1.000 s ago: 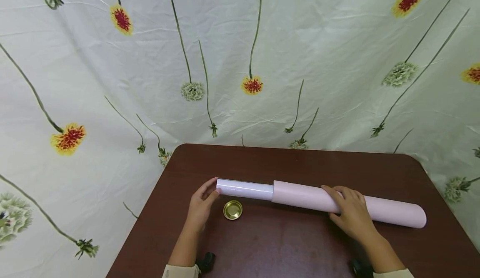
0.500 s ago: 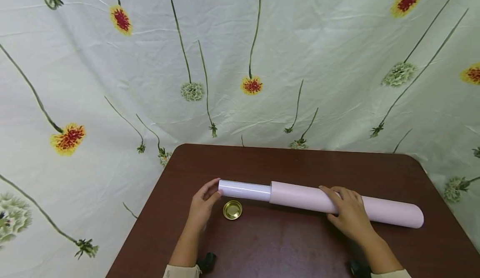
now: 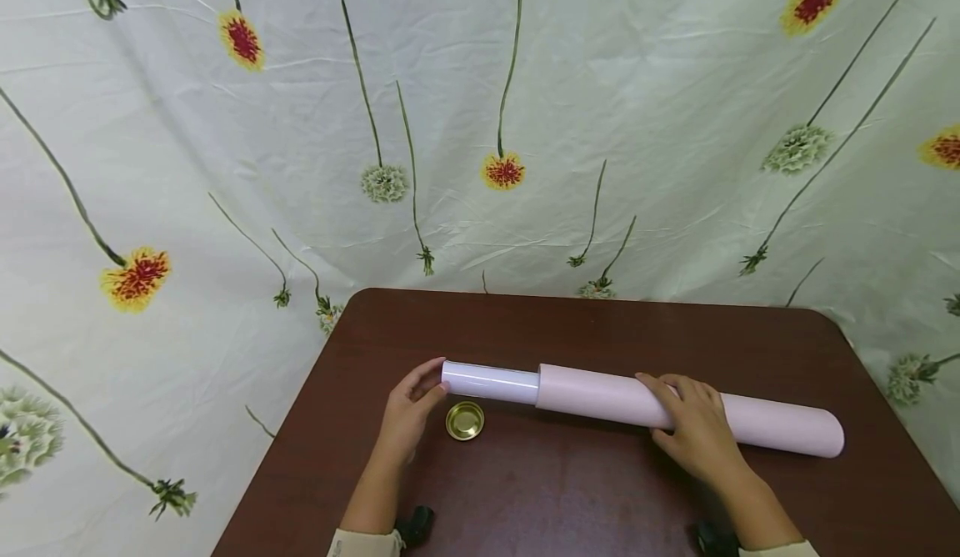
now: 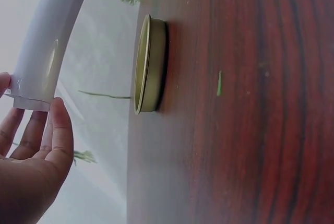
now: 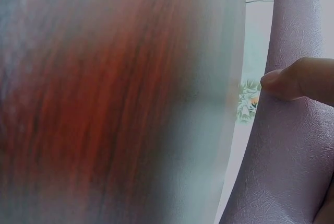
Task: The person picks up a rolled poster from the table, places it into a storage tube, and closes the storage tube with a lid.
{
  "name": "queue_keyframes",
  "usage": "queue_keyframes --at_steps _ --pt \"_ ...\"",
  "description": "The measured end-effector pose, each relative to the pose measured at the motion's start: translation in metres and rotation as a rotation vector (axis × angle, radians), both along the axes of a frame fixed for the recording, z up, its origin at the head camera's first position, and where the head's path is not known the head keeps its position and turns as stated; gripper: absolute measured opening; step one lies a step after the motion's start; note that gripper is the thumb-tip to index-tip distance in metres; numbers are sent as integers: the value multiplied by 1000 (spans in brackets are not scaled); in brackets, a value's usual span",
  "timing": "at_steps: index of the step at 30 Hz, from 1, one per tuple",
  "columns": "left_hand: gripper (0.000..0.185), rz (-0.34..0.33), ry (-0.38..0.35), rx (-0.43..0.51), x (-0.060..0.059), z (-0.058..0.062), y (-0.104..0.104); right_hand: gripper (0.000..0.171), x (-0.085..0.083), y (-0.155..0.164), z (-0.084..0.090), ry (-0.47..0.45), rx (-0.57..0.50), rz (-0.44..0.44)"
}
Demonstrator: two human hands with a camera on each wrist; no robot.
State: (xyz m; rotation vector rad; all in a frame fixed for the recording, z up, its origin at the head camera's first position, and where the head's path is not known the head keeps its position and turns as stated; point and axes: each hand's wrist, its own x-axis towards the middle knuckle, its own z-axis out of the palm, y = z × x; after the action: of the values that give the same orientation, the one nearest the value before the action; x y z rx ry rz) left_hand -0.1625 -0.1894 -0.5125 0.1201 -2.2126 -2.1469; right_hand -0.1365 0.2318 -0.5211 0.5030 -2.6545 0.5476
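The pink tube (image 3: 690, 411) has a matt, finely grained skin – leather-like paper; the white roll (image 3: 491, 380) beside it is glossy and smooth. Beside the roll, a shiny brass-coloured metal lid (image 3: 465, 420) lies on the polished dark wood table (image 3: 570, 490).

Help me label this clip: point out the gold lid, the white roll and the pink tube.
gold lid (image 3: 465, 420), head view, its centre.
white roll (image 3: 491, 380), head view, mid-length.
pink tube (image 3: 592, 393), head view, left part.
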Motion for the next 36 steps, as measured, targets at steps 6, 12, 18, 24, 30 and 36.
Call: queue_keyframes --at_steps 6,12,18,24,30,36 --pt "44 -13 -7 2 1 4 3 91 1 -2 2 -4 -8 0" --pt "46 -26 -5 -3 2 3 5 93 1 -4 -1 10 -10 2" --pt "46 -32 -33 9 2 3 7 92 1 -6 -4 26 -11 2" --pt "44 -35 -23 -12 2 2 10 92 2 -10 -2 27 -8 3" --pt "47 -47 -11 -30 2 3 12 92 2 -12 -2 36 -10 -2" --pt "47 -67 -16 -18 3 3 14 93 3 -15 -3 37 -12 -3"
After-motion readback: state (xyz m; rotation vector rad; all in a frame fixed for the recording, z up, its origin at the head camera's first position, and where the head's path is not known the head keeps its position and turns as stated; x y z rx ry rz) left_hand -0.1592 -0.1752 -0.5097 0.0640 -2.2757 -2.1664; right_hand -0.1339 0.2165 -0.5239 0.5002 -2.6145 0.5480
